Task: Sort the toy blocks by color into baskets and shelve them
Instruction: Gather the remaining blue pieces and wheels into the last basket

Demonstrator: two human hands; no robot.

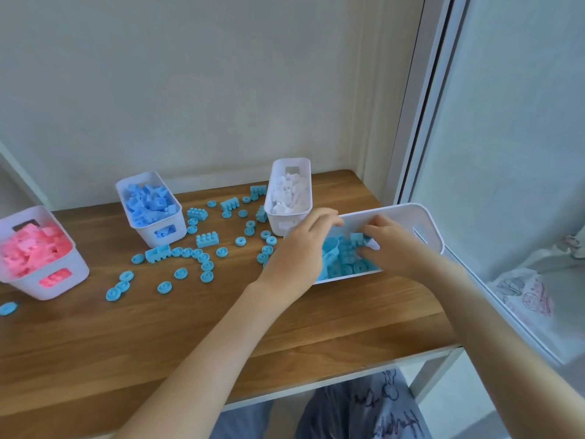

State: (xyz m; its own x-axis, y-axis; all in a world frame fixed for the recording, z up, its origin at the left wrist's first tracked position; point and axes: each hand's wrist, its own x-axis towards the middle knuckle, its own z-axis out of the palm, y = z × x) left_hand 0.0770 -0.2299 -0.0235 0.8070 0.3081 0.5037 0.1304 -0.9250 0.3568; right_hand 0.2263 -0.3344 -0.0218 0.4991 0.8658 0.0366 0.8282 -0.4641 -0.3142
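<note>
Both hands were at the white basket (395, 213) at the right end of the wooden surface (221, 327). The right hand (392, 245) pinched a turquoise block (357, 238) above the turquoise pile inside it. The left hand (297, 248) curved over the basket's left end; whether it gripped anything could not be told. Loose turquoise pieces (202, 258) lay scattered on the surface among the pink-filled basket (47, 280), the blue-filled basket (164, 232) and the white-filled basket (285, 223)
</note>
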